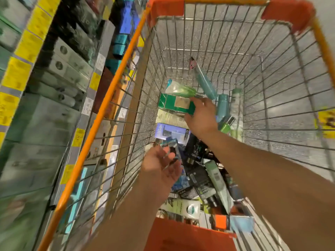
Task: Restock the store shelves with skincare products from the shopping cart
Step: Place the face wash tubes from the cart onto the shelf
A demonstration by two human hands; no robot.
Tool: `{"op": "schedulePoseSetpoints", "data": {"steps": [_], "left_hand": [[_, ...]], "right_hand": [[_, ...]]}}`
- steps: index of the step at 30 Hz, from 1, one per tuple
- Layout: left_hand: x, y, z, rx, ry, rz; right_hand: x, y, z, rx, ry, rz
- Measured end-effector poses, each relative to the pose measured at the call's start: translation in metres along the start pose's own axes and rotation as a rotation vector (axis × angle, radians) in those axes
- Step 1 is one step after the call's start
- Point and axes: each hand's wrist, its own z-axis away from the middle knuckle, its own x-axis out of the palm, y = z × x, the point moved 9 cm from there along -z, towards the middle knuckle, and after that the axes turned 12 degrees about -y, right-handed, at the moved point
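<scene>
Skincare products, a loose heap of boxes and tubes point(199, 171), lie on the floor of a wire shopping cart with an orange rim and orange corner guards point(116, 84). Both forearms reach down into the basket from the near edge.

Right hand point(201, 117): back turned up, fingers curled over the near end of a dark green rectangular box with a pale label point(174, 105), gripping it. The box lies flat just behind a pale cream box point(168, 117) and a lilac-blue carton point(171, 133).

Left hand point(160, 167): palm up, fingers relaxed and slightly spread, a small blue-and-white packet point(172, 147) resting across the fingertips. Whether the thumb pins it cannot be told; the frame is blurred there.

Beyond the green box: a clear-and-green tube point(179, 89) lying crosswise, a teal tube point(206, 84) leaning upward with a pink-tipped end, a second teal tube point(222, 107) and a pale green bottle point(236, 113) against the far right of the heap. Near the right forearm, dark boxes and a pale mint tube point(219, 187) overlap.

Store shelves point(54, 78) run along the cart's left side, stocked with grey-green and dark boxes, yellow price tags point(16, 73) on the edges. Motion blur softens most print.
</scene>
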Motion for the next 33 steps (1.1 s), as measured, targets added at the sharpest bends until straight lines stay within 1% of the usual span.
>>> {"op": "schedulePoseSetpoints", "data": {"steps": [5,8,10,14,17,20,22,24,26,30,33], "left_hand": [[-0.01,-0.01,-0.017,-0.043,0.052,-0.016],[-0.01,-0.013,-0.021,-0.058,0.071,-0.005],[-0.011,-0.015,-0.024,-0.069,0.079,-0.007],[-0.01,-0.018,-0.029,-0.092,0.092,-0.034],[-0.007,-0.014,-0.028,-0.088,0.08,-0.047],[-0.002,-0.005,-0.025,-0.067,0.054,-0.053],[0.002,0.001,-0.022,-0.044,0.036,-0.045],[0.009,0.004,-0.017,-0.027,0.011,-0.046],[0.017,0.006,-0.009,-0.017,-0.01,-0.032],[0.031,0.013,0.019,0.025,-0.006,-0.018],[0.04,0.024,0.047,0.087,-0.002,-0.102]], "right_hand": [[0.022,0.006,-0.038,-0.092,-0.102,0.17],[0.027,0.01,-0.052,-0.116,-0.086,0.239],[0.028,0.011,-0.06,-0.099,-0.067,0.253],[0.031,0.014,-0.07,0.004,-0.062,0.402],[0.029,0.011,-0.072,0.03,-0.056,0.401],[0.026,0.006,-0.067,0.001,-0.066,0.252],[0.023,0.006,-0.057,0.012,-0.07,0.07],[0.016,0.004,-0.039,0.043,-0.036,-0.155],[0.007,-0.003,-0.01,0.086,-0.002,-0.372],[-0.002,-0.02,0.059,0.163,0.021,-0.723],[-0.012,-0.038,0.108,0.187,0.018,-0.893]]}}
